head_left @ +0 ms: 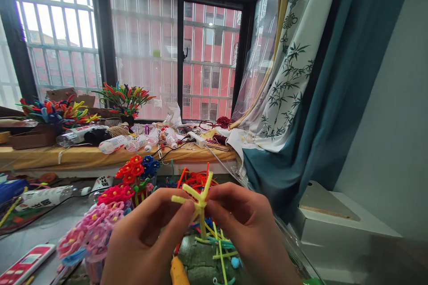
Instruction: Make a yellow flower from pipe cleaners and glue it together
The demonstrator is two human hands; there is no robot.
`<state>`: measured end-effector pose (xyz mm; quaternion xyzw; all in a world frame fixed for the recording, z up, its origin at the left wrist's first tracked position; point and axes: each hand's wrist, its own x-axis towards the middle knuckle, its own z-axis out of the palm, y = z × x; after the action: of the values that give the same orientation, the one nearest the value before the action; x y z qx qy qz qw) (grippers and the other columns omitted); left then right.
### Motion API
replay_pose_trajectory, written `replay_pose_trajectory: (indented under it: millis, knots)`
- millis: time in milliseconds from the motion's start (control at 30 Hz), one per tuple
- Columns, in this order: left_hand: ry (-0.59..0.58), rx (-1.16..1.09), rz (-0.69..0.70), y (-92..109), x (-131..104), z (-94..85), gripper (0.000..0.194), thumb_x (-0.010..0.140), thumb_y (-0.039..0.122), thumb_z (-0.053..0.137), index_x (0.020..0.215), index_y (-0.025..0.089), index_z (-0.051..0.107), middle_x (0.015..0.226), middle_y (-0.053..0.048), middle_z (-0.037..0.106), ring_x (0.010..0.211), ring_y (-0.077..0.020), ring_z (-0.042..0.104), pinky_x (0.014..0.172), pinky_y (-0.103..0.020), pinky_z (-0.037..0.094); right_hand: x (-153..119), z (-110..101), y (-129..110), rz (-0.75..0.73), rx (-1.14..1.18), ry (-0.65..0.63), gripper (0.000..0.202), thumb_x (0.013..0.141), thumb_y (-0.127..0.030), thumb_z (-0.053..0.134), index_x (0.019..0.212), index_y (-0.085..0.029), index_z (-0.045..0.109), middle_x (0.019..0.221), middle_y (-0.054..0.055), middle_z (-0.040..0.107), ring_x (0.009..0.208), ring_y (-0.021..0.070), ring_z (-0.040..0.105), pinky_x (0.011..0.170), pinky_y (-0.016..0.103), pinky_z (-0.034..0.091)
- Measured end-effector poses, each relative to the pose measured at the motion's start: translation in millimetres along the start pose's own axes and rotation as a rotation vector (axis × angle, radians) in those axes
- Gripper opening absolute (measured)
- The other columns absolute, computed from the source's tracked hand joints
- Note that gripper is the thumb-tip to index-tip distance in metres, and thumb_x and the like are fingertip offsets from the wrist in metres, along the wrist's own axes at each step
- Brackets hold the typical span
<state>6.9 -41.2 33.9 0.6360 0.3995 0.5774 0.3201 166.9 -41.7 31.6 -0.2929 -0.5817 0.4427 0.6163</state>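
Observation:
A bundle of yellow pipe cleaners (201, 199) is held up in front of me, its stems joined at the middle, with several ends fanned outward and a thicker stem pointing down. My left hand (150, 231) pinches it from the left, thumb near the join. From the right, my right hand (247, 227) grips the same bundle with thumb and fingers. Beneath the hands lie loose yellow and teal pipe cleaners (221, 254) and a small blue pompom (236, 262). A yellow-orange tool handle (179, 270) shows below, partly cut off by the frame.
Pink pipe-cleaner flowers (96, 227) and red flowers (129, 169) stand left of my hands. Plastic bottles (113, 144) lie on the windowsill. A red-and-white device (28, 263) rests at lower left. Red pipe cleaners (197, 180) lie behind my hands. A blue curtain (321, 133) hangs at right.

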Motion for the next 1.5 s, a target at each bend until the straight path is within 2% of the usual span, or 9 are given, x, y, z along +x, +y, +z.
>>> replay_pose_trajectory:
  millis: [200, 367, 567, 767, 900, 1200, 1300, 1367, 1500]
  knots:
    - [-0.155, -0.389, -0.239, -3, 8, 4.8, 0.033, 0.076, 0.048, 0.079, 0.071, 0.016, 0.071, 0.059, 0.000, 0.061, 0.053, -0.0096, 0.051, 0.044, -0.013, 0.041, 0, 1, 2, -0.016, 0.052, -0.056, 0.018, 0.080, -0.035, 0.080, 0.092, -0.021, 0.081, 0.085, 0.005, 0.078, 0.078, 0.0200, 0.072, 0.077, 0.030, 0.058]
    - [-0.180, -0.650, -0.370, -4, 11, 12.3, 0.032, 0.070, 0.044, 0.086, 0.069, 0.016, 0.070, 0.056, 0.004, 0.055, 0.047, -0.0035, 0.042, 0.042, -0.009, 0.036, 1, 2, 3, -0.010, 0.140, -0.039, 0.015, 0.078, -0.034, 0.083, 0.087, -0.022, 0.080, 0.080, 0.003, 0.077, 0.074, 0.0168, 0.072, 0.074, 0.025, 0.059]
    - [-0.070, -0.542, -0.267, -7, 11, 8.0, 0.033, 0.068, 0.044, 0.087, 0.078, 0.018, 0.071, 0.055, 0.004, 0.061, 0.048, -0.0072, 0.053, 0.040, -0.010, 0.039, 8, -9, 9, 0.083, 0.190, -0.001, 0.028, 0.084, -0.046, 0.076, 0.087, -0.019, 0.080, 0.072, 0.006, 0.077, 0.064, 0.0154, 0.072, 0.066, 0.024, 0.060]
    - [-0.085, -0.428, -0.226, -5, 14, 12.9, 0.031, 0.073, 0.044, 0.083, 0.079, 0.017, 0.071, 0.055, 0.002, 0.061, 0.048, -0.0085, 0.052, 0.041, -0.012, 0.038, 7, -7, 11, 0.172, 0.253, -0.053, 0.029, 0.069, -0.038, 0.089, 0.088, -0.019, 0.080, 0.070, 0.004, 0.076, 0.062, 0.0153, 0.070, 0.061, 0.024, 0.057]
    - [-0.069, -0.377, -0.238, -6, 13, 15.8, 0.031, 0.072, 0.045, 0.082, 0.077, 0.016, 0.072, 0.052, 0.003, 0.056, 0.045, -0.0072, 0.045, 0.039, -0.013, 0.032, 7, -2, 11, 0.194, 0.284, -0.022, 0.029, 0.060, -0.037, 0.093, 0.075, -0.017, 0.079, 0.063, 0.003, 0.073, 0.058, 0.0132, 0.066, 0.058, 0.021, 0.054]
    - [-0.024, -0.395, -0.320, -12, 12, 17.9, 0.038, 0.069, 0.050, 0.082, 0.081, 0.015, 0.073, 0.063, 0.000, 0.061, 0.055, -0.0112, 0.053, 0.046, -0.017, 0.039, 12, 1, 15, 0.187, 0.293, -0.100, 0.034, 0.071, -0.047, 0.085, 0.079, -0.014, 0.081, 0.061, 0.004, 0.070, 0.054, 0.0108, 0.062, 0.057, 0.020, 0.053]
    - [0.061, -0.372, -0.267, -10, 10, 21.4, 0.031, 0.070, 0.045, 0.081, 0.076, 0.016, 0.072, 0.060, 0.002, 0.062, 0.052, -0.0095, 0.051, 0.044, -0.016, 0.036, 14, 4, 20, 0.190, 0.308, -0.055, 0.032, 0.062, -0.043, 0.091, 0.071, -0.014, 0.079, 0.058, 0.003, 0.069, 0.053, 0.0113, 0.061, 0.055, 0.020, 0.052]
    - [0.137, -0.282, -0.182, -8, 8, 22.8, 0.024, 0.071, 0.041, 0.081, 0.072, 0.018, 0.072, 0.061, 0.001, 0.066, 0.054, -0.0125, 0.058, 0.047, -0.018, 0.041, 14, 6, 24, 0.177, 0.313, -0.004, 0.032, 0.060, -0.042, 0.092, 0.067, -0.015, 0.078, 0.055, 0.001, 0.068, 0.050, 0.0109, 0.060, 0.053, 0.021, 0.052]
    - [0.315, 0.137, 0.189, -10, 1, 20.2, 0.004, 0.075, 0.028, 0.077, 0.072, 0.025, 0.075, 0.064, 0.002, 0.071, 0.059, -0.0167, 0.065, 0.059, -0.024, 0.050, 13, 8, 25, 0.172, 0.307, 0.032, 0.030, 0.061, -0.040, 0.091, 0.066, -0.015, 0.076, 0.055, 0.001, 0.068, 0.046, 0.0111, 0.059, 0.050, 0.022, 0.052]
